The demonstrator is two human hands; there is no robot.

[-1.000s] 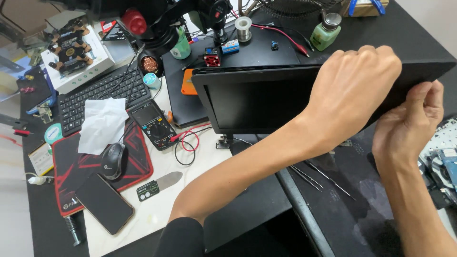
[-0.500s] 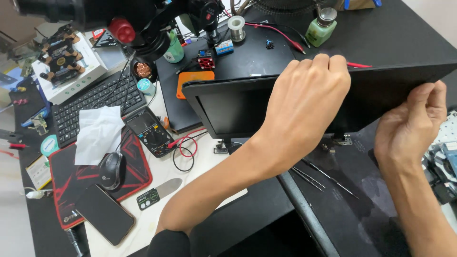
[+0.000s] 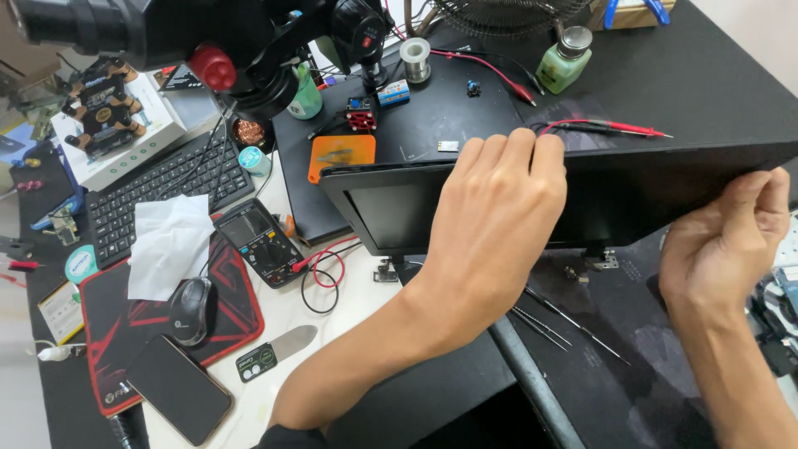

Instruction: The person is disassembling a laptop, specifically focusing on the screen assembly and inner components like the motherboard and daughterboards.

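Note:
A black laptop screen panel stands tilted up over the dark work mat. My left hand grips the panel's top edge near its middle, fingers curled over the rim. At the panel's right edge my right hand holds on, thumb and fingers pinching the corner. Small metal hinge brackets show under the panel's lower edge. Thin metal probes lie on the mat below my left wrist.
A multimeter with red leads, a mouse on a red and black pad, a phone, a crumpled tissue and a keyboard lie at left. A microscope arm, solder spool and green bottle stand behind.
My left hand has slid leftward along the panel's top edge. The view has shifted so the panel's left corner shows more. My right hand keeps its hold on the right edge.

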